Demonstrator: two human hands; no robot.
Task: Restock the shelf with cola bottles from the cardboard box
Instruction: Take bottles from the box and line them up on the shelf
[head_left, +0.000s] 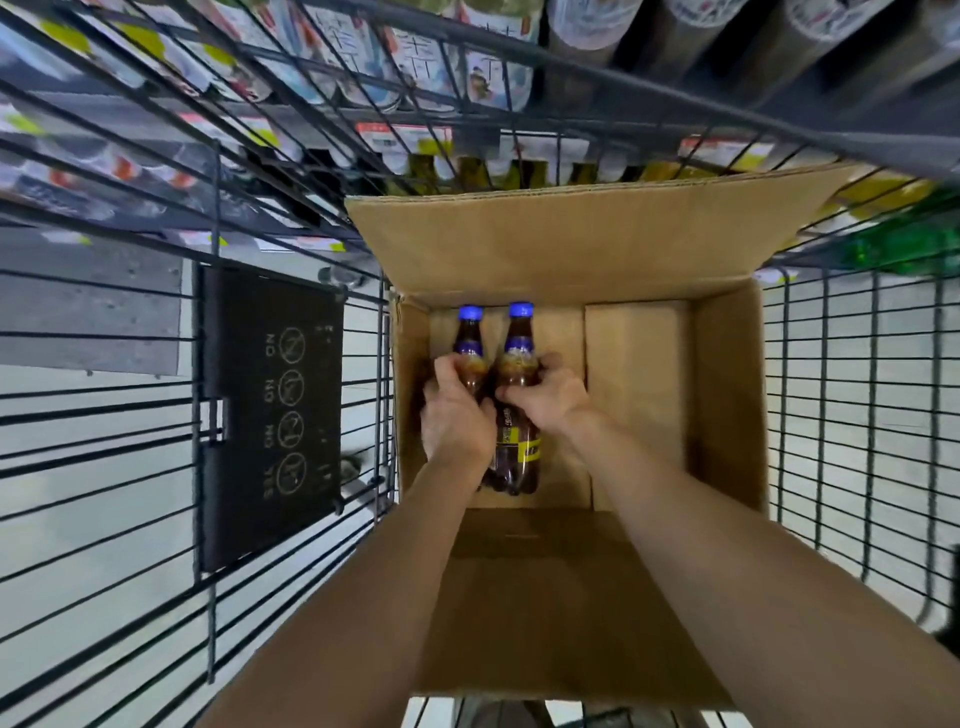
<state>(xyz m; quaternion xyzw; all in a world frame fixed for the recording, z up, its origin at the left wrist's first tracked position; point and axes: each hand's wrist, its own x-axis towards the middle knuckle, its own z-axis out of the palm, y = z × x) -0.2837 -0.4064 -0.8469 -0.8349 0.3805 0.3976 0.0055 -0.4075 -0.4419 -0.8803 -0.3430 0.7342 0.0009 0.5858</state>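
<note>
Your left hand (454, 415) and right hand (545, 397) each grip a blue-capped dark cola bottle (519, 358), the brown cardboard box's (727, 389) last two.

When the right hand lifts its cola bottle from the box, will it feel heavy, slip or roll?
The cola bottle looks full of dark liquid, so it is probably heavy for its size. Its round, smooth body would likely roll if laid down loose. The right hand wraps around it, so slipping seems unlikely.
</note>
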